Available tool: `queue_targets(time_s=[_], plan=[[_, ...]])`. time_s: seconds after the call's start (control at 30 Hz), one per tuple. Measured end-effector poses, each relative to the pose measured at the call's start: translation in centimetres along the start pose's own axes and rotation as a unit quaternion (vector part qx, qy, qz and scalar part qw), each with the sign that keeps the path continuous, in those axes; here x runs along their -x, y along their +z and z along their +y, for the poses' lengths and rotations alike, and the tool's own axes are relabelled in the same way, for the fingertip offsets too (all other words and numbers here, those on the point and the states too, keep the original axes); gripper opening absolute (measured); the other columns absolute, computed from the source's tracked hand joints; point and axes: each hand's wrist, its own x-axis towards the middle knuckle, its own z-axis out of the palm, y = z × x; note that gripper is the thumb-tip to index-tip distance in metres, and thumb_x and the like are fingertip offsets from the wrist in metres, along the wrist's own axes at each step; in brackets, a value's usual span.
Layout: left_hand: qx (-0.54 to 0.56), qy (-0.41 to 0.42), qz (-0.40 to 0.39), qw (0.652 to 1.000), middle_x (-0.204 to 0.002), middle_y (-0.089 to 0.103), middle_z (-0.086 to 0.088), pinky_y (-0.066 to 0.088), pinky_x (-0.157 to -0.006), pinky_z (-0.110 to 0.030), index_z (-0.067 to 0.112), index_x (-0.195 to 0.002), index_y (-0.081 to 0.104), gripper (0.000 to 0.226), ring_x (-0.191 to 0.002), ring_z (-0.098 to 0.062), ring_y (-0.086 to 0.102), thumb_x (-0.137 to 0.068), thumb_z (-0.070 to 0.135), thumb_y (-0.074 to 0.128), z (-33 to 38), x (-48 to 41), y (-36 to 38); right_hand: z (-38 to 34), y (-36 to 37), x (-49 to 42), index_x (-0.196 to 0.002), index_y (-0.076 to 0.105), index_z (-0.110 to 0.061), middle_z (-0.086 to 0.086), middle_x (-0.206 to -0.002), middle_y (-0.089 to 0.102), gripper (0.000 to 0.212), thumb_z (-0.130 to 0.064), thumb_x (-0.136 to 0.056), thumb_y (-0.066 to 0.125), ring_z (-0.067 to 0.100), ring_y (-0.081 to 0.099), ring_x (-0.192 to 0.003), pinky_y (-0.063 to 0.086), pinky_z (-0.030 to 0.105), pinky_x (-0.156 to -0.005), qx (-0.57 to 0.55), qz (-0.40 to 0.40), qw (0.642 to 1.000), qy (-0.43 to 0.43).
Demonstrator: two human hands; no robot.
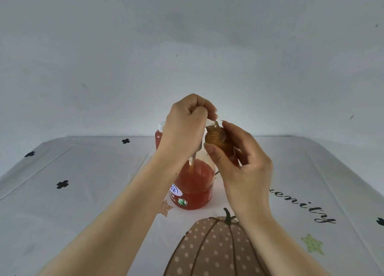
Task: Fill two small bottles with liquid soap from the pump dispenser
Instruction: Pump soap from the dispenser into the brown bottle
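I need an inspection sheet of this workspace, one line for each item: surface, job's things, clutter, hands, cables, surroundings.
Surface: table covered by a printed white tablecloth.
Job's things: pump dispenser with orange-red soap, upright; small amber bottle, its open mouth at the white nozzle; second small bottle, white cap, red liquid inside, partly hidden behind the left hand.
Clutter: nothing seen.
Hands: left hand curled over the top of the pump dispenser; right hand holds the small amber bottle.
Cables: nothing seen.
Surroundings: plain pale wall behind the table.
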Motion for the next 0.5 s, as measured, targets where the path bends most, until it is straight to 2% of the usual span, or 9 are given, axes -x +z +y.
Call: queue_targets(time_s=[0.07,0.1,0.17,0.23,0.3,0.37,0.5], plan=[[-0.004,0.007,0.003,1.0,-0.082,0.071,0.005,0.056,-0.073,-0.045,0.018,-0.079,0.065,0.033,-0.083,-0.028,0.067,-0.085,-0.001,0.039,-0.1,0.1,0.1,0.0,-0.5,0.0,-0.113,0.066,-0.036,-0.029,-0.099,0.072,0.049,-0.008,-0.076,0.084,-0.003,0.069,-0.094,0.052,0.011,-0.081,-0.016,-0.008,1.0,0.017],[-0.002,0.008,0.007,1.0,-0.084,0.071,0.005,0.056,-0.076,-0.042,0.019,-0.08,0.065,0.033,-0.083,-0.022,0.068,-0.086,0.0,0.04,-0.2,0.1,0.2,0.0,-0.8,0.1,-0.113,0.066,-0.036,-0.028,-0.099,0.072,0.05,-0.008,-0.075,0.084,-0.002,0.07,-0.094,0.055,0.016,-0.081,-0.021,-0.01,0.999,0.028],[0.023,-0.003,0.019,1.0,-0.089,0.071,0.003,0.053,-0.075,-0.033,0.019,-0.084,0.064,0.026,-0.08,-0.011,0.069,-0.088,0.003,0.044,-0.6,0.3,0.1,0.2,-1.2,0.3,-0.113,0.067,-0.039,-0.023,-0.098,0.073,0.052,-0.012,-0.073,0.087,0.004,0.07,-0.095,0.061,0.038,-0.081,-0.025,-0.01,0.998,0.061],[0.078,-0.025,0.026,0.996,-0.089,0.071,0.0,0.049,-0.07,-0.032,0.018,-0.087,0.064,0.014,-0.073,-0.006,0.069,-0.086,0.014,0.051,-1.1,0.5,0.0,0.7,-1.5,0.3,-0.112,0.068,-0.042,-0.016,-0.098,0.074,0.053,-0.017,-0.07,0.09,0.011,0.071,-0.094,0.06,0.054,-0.082,-0.027,0.0,0.996,0.086],[0.106,-0.033,0.03,0.993,-0.083,0.072,0.002,0.047,-0.067,-0.035,0.018,-0.083,0.065,0.016,-0.078,-0.013,0.068,-0.078,0.026,0.052,-1.5,0.8,-0.1,1.0,-1.6,0.2,-0.11,0.068,-0.044,-0.014,-0.098,0.074,0.054,-0.016,-0.07,0.09,0.011,0.072,-0.094,0.059,0.049,-0.087,-0.017,0.007,0.996,0.09],[0.109,-0.024,0.033,0.993,-0.078,0.071,0.004,0.047,-0.072,-0.036,0.018,-0.079,0.065,0.018,-0.083,-0.018,0.066,-0.075,0.03,0.052,-1.8,0.9,-0.2,1.3,-1.6,0.1,-0.111,0.066,-0.043,-0.013,-0.096,0.073,0.057,-0.011,-0.07,0.089,0.006,0.071,-0.094,0.058,0.035,-0.09,0.003,0.002,0.996,0.089],[0.115,-0.016,0.011,0.993,-0.073,0.07,0.004,0.045,-0.063,-0.032,0.01,-0.078,0.064,0.026,-0.075,-0.018,0.063,-0.077,0.031,0.05,-1.8,1.1,-0.4,1.6,-1.7,-0.1,-0.11,0.065,-0.04,-0.01,-0.098,0.072,0.054,-0.009,-0.071,0.087,0.003,0.07,-0.093,0.056,0.024,-0.083,0.025,-0.002,0.994,0.11]])
